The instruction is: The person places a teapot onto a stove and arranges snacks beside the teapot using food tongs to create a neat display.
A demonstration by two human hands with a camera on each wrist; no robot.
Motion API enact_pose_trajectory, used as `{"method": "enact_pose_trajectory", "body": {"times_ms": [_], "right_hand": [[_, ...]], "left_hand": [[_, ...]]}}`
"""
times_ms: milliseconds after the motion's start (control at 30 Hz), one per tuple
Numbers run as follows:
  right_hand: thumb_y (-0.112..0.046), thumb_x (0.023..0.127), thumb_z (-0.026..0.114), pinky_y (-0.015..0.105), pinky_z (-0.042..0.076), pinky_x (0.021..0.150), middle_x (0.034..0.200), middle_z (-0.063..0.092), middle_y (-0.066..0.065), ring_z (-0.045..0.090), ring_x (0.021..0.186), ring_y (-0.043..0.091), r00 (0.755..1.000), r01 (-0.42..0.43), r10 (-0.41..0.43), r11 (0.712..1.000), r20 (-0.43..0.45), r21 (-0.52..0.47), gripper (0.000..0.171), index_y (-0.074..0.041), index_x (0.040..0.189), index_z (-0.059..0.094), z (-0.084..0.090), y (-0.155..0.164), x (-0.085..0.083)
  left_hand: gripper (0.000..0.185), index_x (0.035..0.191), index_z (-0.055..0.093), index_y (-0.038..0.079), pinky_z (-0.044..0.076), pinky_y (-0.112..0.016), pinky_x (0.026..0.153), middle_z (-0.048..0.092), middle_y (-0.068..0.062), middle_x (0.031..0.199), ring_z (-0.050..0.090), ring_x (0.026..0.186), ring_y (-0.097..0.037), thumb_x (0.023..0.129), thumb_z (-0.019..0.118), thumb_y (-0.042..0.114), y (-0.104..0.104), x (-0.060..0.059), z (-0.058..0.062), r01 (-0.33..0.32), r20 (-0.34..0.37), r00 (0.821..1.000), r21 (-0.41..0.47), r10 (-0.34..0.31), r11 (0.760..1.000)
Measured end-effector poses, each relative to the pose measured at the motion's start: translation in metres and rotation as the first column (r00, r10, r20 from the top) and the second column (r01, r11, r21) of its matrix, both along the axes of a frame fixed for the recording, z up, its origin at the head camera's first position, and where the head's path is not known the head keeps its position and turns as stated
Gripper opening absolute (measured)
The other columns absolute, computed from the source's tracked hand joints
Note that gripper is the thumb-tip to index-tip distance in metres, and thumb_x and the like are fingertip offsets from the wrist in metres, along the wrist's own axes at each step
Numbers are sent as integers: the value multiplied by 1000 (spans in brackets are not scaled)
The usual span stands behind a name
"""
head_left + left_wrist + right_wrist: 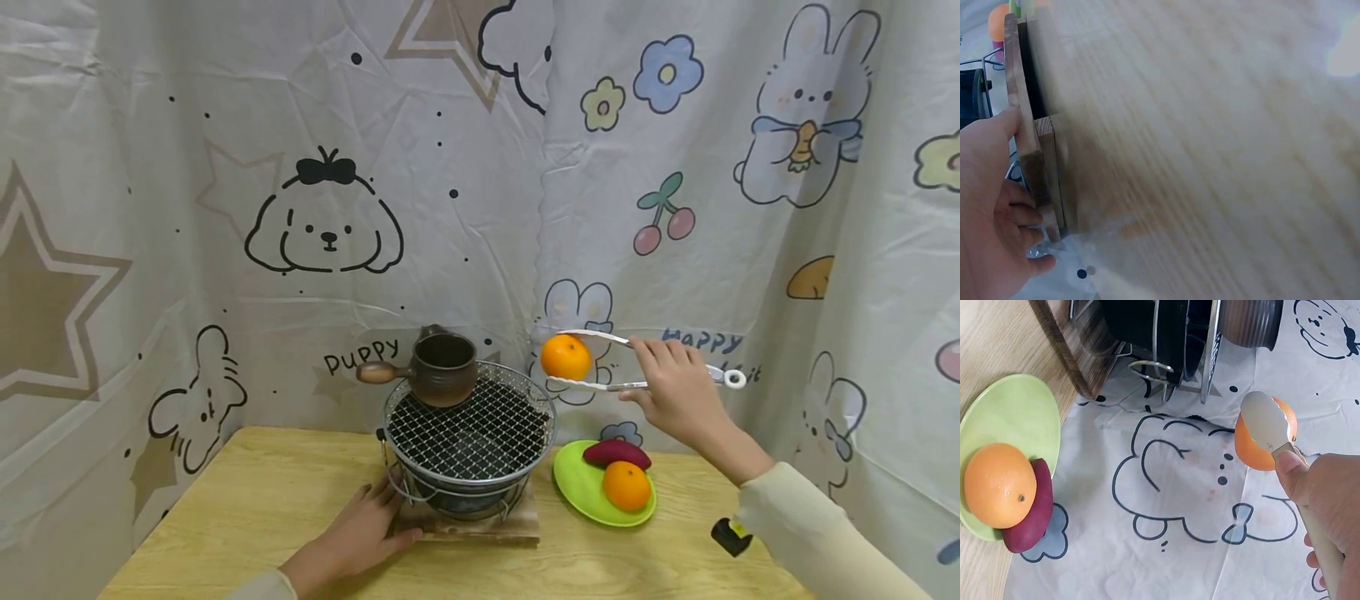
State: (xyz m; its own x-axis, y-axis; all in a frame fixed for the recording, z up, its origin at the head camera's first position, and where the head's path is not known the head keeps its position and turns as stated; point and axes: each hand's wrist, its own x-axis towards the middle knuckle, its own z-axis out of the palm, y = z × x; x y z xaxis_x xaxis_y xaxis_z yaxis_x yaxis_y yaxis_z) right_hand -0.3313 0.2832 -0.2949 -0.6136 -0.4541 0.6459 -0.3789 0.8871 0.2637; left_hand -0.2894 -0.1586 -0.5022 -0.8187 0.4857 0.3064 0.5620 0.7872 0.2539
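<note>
1. Two fruits and one root share our scene: on the green plate point(577, 492) lie an orange point(626, 486) and, touching it at its 11 o'clock, a purple sweet potato point(617, 453).
2. We see a brown clay pot point(442, 369) with a side handle pointing to 9 o'clock; it stands on the back edge of the wire grill point(468, 429), and its inside looks dark, so we cannot tell what it holds.
3. The grill sits on a wooden board point(480, 527) on the table point(247, 508), with the plate just beside it at 3 o'clock.
4. The second orange point(566, 357) is round, bright and smooth-skinned, with a small glossy highlight.
5. It is up in the air, above the grill's right rim and above the plate, against the curtain point(225, 167).
6. Our right hand point(678, 392) pinches the tongs point(637, 362) near their middle, and the two spoon-shaped tips clamp the orange from top and bottom.
7. The fruit thus lies at 9 o'clock from the hand, apart from the fingers, touched only by the tongs.
8. Our left hand point(360, 533) rests flat on the table, fingers straight, with its fingertips against the board's left edge at 7 o'clock of the grill.
</note>
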Motion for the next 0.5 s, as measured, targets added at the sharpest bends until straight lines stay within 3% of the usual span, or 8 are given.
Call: {"method": "enact_pose_trajectory", "body": {"times_ms": [167,500], "right_hand": [[-26,73,93,61,48,97,126,64,26,56,111,44,999,-39,39,999,-3,-2,82,5,138,54,1,-7,-2],[-30,75,92,58,48,98,129,64,23,57,116,43,996,-82,81,996,46,24,85,5,141,53,5,-25,-1]], "left_hand": [[84,146,47,-11,42,-71,102,46,-35,150,45,139,-52,97,59,56,0,-1,1,7,-14,1000,-62,-7,998],[85,147,47,-9,39,-71,106,42,-34,153,42,142,-51,97,57,59,0,0,7,-6,58,998,-103,12,995]]}}
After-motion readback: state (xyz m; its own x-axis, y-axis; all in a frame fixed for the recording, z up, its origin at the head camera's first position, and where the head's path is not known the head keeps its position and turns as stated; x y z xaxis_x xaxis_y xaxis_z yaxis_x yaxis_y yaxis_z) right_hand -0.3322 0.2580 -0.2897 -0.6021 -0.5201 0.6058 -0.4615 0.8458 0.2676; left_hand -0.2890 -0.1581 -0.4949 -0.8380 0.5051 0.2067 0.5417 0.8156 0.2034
